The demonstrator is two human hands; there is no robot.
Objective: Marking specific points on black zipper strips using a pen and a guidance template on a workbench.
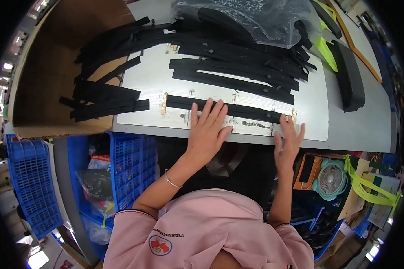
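Observation:
A long black fabric strip (pixel 251 112) with a small dark round piece near its right end lies across a white marked board (pixel 143 120), between a brass-coloured stop (pixel 164 104) and a second one at the right. My left hand (pixel 206 130) rests flat on the strip left of its middle, fingers spread. At the strip's right end my right hand (pixel 289 141) touches with its fingertips, the fingers stretched out and the thumb apart. Those fingertips partly cover the right stop. More black strips (pixel 233 83) lie in loose rows beyond.
At the left, an open cardboard box (pixel 45 67) has black strips hanging over its side. Clear plastic sheeting (pixel 265 20) covers the far strips. A long black padded piece (pixel 349 76) lies at the right. Blue crates (pixel 132 166) and a small teal fan (pixel 330 178) sit below the table edge.

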